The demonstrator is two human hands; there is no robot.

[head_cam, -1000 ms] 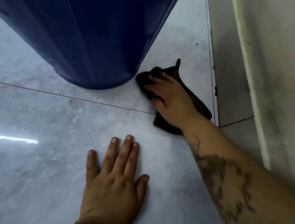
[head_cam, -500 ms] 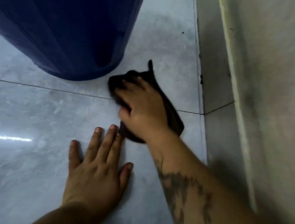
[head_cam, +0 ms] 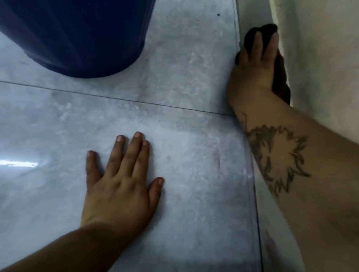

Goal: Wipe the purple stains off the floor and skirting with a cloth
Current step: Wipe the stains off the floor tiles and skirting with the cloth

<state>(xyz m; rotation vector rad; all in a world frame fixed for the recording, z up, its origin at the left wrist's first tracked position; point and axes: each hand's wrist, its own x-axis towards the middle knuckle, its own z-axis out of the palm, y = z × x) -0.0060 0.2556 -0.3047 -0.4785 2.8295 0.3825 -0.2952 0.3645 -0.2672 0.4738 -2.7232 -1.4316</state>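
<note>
My right hand (head_cam: 253, 70) presses a dark cloth (head_cam: 282, 84) flat against the grey skirting (head_cam: 251, 10) at the right, just above the floor line. The cloth shows above my fingertips and below my palm; the rest is hidden under the hand. My left hand (head_cam: 121, 187) lies flat on the glossy grey floor tile (head_cam: 193, 169), fingers spread, holding nothing. Faint pinkish-purple smears (head_cam: 217, 158) mark the tile between my two arms. My tattooed right forearm (head_cam: 279, 163) hides the lower skirting.
A large dark blue barrel (head_cam: 76, 20) stands on the floor at the upper left. A pale wall (head_cam: 330, 62) rises above the skirting on the right. A grout line (head_cam: 113, 97) crosses the floor between barrel and left hand. A small dark speck (head_cam: 218, 15) lies near the skirting.
My right hand has carried the cloth off the floor beside the barrel, rightward, and onto the skirting. My left hand has stayed flat on the tile.
</note>
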